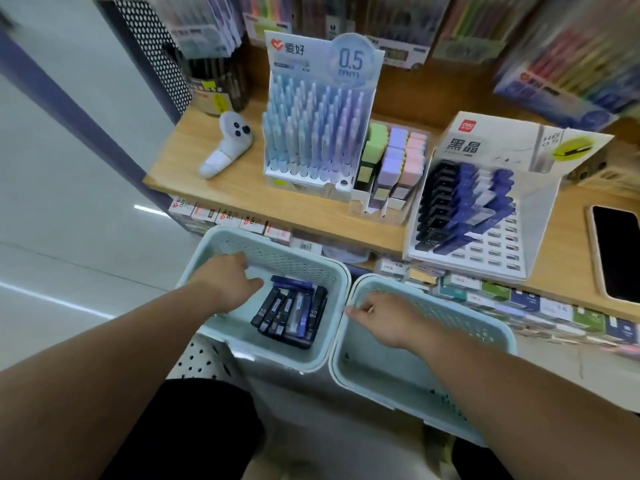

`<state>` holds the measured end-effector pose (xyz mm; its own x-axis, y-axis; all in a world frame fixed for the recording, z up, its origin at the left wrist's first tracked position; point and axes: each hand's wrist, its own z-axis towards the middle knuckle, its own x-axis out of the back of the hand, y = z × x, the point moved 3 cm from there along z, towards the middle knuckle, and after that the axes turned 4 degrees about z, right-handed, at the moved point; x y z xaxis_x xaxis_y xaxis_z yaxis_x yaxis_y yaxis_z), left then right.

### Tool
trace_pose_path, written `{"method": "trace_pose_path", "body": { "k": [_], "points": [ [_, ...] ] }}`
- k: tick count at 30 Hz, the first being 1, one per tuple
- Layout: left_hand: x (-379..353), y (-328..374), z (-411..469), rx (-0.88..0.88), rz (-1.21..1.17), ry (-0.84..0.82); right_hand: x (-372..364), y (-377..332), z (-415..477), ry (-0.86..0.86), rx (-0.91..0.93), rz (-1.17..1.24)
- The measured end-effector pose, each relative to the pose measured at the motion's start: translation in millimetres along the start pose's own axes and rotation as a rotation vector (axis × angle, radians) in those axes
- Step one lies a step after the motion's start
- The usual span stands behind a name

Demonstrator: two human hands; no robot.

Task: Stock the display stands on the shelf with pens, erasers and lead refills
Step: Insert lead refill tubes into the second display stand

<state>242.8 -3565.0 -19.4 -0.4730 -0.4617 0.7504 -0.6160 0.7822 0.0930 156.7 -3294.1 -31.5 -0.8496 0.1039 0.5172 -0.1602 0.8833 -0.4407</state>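
Reaching down into the left basket [207, 251] with the left hand [227, 284], which sits just beside the pile of lead refills [289, 315] lying jumbled on the basket floor, black and blue cases mixed. The thumb sticks out toward them, but the fingers are tucked behind the back of the hand, so honestly can't tell if it's got hold of anything. The right hand [384, 318] is at the left rim of the right basket [491, 327] with its fingers curled there, and I can't tell whether they actually grip the rim either. Both baskets are pale teal, side by side and touching, below the wooden shelf [242, 192]. Up on the shelf, left to right: the pen stand [311, 140] packed with blue-to-lilac pens, the eraser stand [391, 168] with green, purple and pink blocks right against it, then the refill stand [485, 216] with cases in its left rows and open slots at lower right. A white controller [227, 147] lies left of the pens, and a phone [614, 251] lies at the far right.
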Motion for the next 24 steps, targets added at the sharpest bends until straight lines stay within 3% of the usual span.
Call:
{"method": "trace_pose_path", "body": {
  "k": [4,12,24],
  "points": [
    [-34.3,-1.3,29.2,0.068,-0.175,-0.094,-16.3,8.1,21.0,0.035,-0.094,0.189],
    [-95.4,-13.3,81.0,0.163,-0.108,-0.213,-29.6,28.8,50.5,0.052,-0.145,0.366],
    [-145.2,17.2,112.3,0.310,-0.170,-0.206,-32.3,33.2,58.8,0.037,-0.071,0.355]
  ]
}}
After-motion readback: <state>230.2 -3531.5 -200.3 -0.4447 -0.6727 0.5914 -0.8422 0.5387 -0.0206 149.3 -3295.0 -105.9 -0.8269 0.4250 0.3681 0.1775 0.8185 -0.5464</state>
